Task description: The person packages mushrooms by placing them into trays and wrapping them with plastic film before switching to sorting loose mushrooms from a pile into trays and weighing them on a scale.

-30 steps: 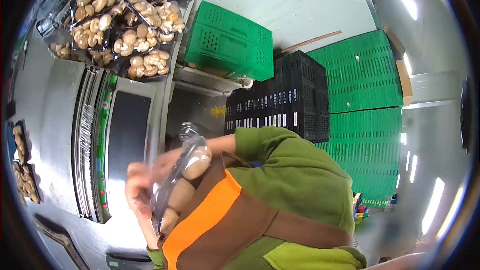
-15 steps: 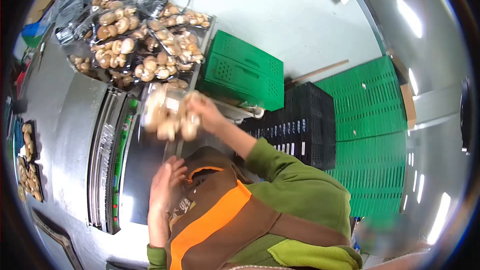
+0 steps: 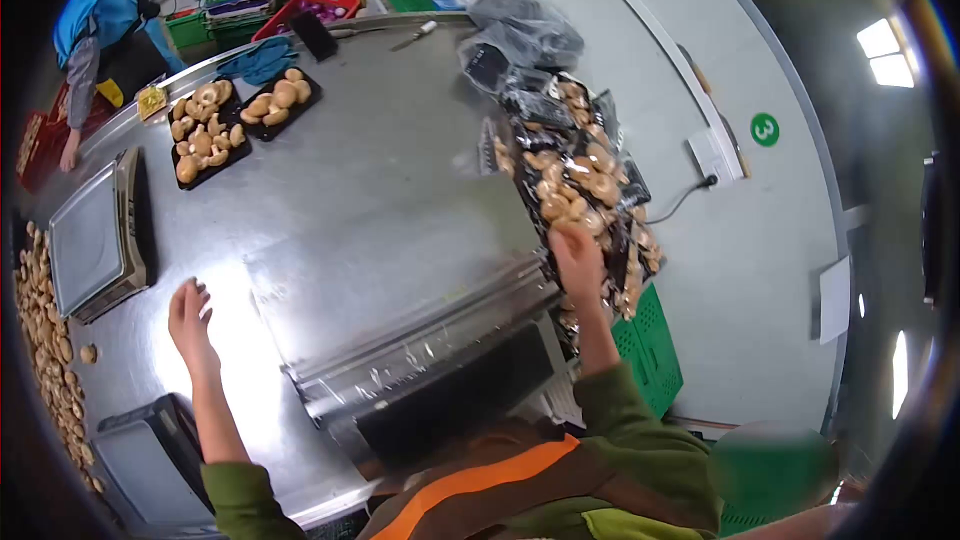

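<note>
Packs of brown mushrooms (image 3: pixel 600 175) in black trays under clear film lie in a heap along the table's right side. My right hand (image 3: pixel 577 258) is at the near part of this heap, its fingers against or just over a pack; whether it grips one cannot be made out. Over the bare metal table (image 3: pixel 400 130) on the left, my left hand (image 3: pixel 192 325) is raised with its fingers apart and nothing in it. Between my hands stands the metal wrapping machine (image 3: pixel 420 360) with film on its roller.
Two scales (image 3: pixel 88 240) (image 3: pixel 150 465) stand at the left, beside loose mushrooms (image 3: pixel 50 360). Farther back are open mushroom trays (image 3: pixel 205 135), a blue cloth (image 3: pixel 258 60) and a knife (image 3: pixel 415 35). A co-worker (image 3: pixel 95 15) is at the far left. Green crates (image 3: pixel 650 350) stand at the right.
The view has swung left. My right hand has moved from holding up a wrapped mushroom pack to the heap. My left hand has moved away from my apron, out over the table.
</note>
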